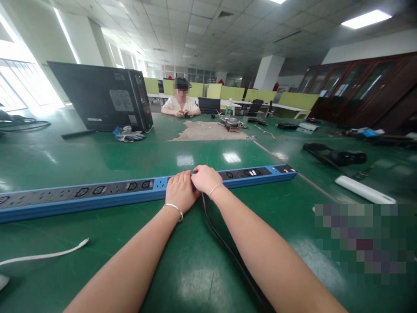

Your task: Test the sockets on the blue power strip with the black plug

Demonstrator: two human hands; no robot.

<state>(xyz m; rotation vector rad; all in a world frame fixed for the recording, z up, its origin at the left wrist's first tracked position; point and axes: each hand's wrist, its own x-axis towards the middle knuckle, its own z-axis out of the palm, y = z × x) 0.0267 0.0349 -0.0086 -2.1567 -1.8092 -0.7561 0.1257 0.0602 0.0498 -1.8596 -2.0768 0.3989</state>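
Observation:
A long blue power strip (107, 198) with black socket panels lies slantwise across the green table. My left hand (180, 188) is closed over the strip near its middle, fingers across the sockets. Right beside it, my right hand (207, 178) is closed on the plug end of a black power cord (216, 230). The plug itself is mostly hidden by my fingers, so I cannot tell how deep it sits in a socket. From under my right hand the cord runs down between my forearms to the bottom edge.
A black computer case (107, 98) stands back left, with work gloves (128, 134) before it. Opposite sits a person (180, 104). A bottle (229, 107) and electronic parts (232, 124) stand farther back. At right lies a white bar (365, 190); at left, a white cable (48, 255).

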